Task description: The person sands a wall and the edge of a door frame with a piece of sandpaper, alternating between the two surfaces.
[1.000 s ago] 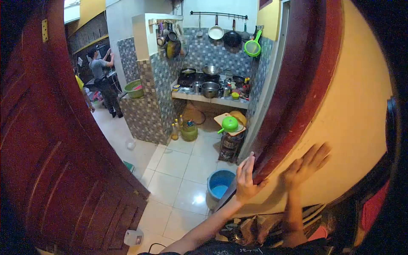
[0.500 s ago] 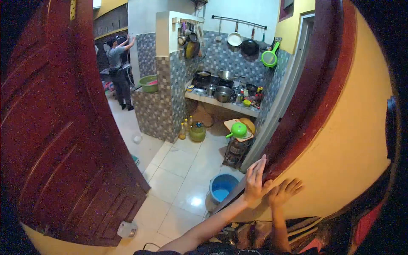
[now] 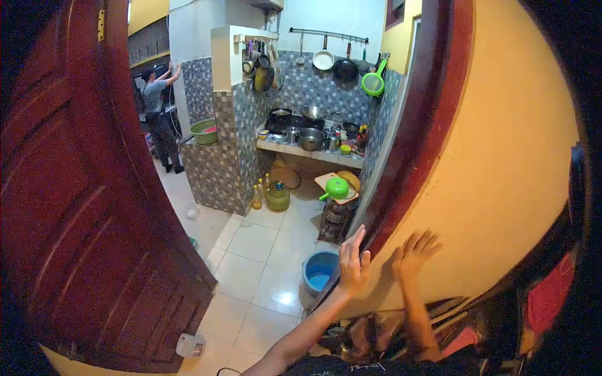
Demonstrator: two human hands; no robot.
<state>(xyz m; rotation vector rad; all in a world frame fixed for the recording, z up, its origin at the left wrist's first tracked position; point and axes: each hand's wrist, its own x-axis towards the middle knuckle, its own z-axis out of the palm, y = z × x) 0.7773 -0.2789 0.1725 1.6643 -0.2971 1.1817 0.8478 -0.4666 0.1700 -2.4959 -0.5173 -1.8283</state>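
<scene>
Hands are pressing flat: L hand, fingers straight and unclenched, is touching door frame edge; R hand, fingers apart, is lying on yellow wall beside it; blue bucket is sitting nearby.

Honestly, nothing legible here. The bottles on the counter, upper middle of the frame, have labels, but they're way too small to make out. There's a faint white print on the dark shirt at the bottom edge, just a blur. The white jug at lower left and the green gas cylinder show no wording I can read.
</scene>
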